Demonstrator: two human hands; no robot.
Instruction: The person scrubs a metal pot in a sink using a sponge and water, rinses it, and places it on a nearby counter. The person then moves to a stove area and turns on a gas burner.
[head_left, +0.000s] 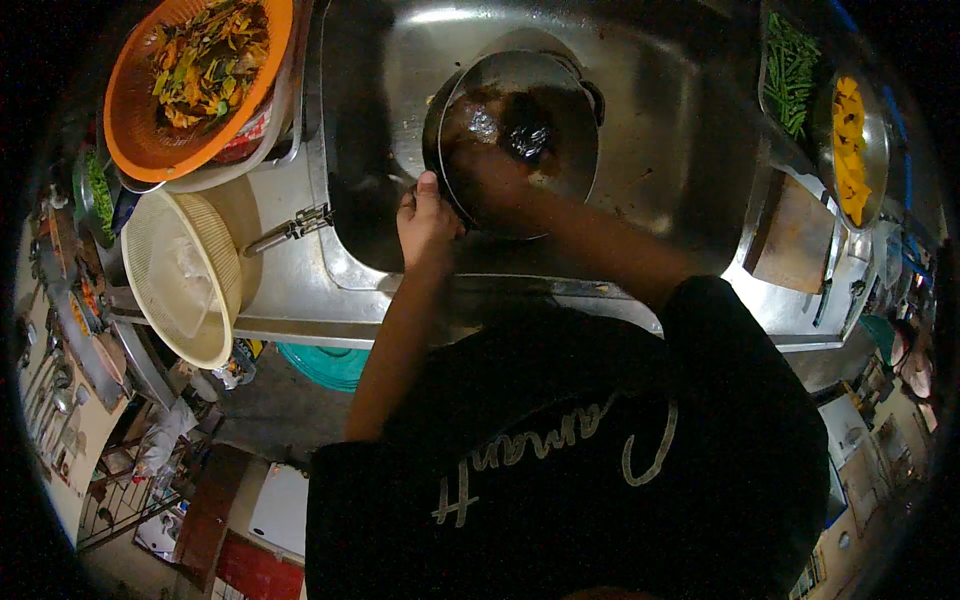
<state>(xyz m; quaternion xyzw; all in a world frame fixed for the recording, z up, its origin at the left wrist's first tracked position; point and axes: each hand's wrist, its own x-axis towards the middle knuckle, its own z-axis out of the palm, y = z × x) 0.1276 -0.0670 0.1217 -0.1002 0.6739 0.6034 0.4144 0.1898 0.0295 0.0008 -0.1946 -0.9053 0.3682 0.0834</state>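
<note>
A round metal pot (592, 161) sits tilted in the stainless steel sink (660, 150), with a dark handle on its far right side. My left hand (427, 221) grips the near left side of the pot, its thumb up along the outside. Inside the pot is my right hand (491, 176), dim and blurred against the dark bottom. Whether its fingers hold anything cannot be made out. A dark, shiny patch (529, 139) lies beyond the fingers, catching the light like liquid or a wet surface.
Left of the sink, an orange colander (124, 142) holds leafy trimmings and yellow blossoms. Nearer is a cream plastic basket (229, 300); a metal tool (289, 231) lies beside it. On the right are cut green beans (791, 75), a bowl (881, 150) of yellow pieces and a board (795, 232).
</note>
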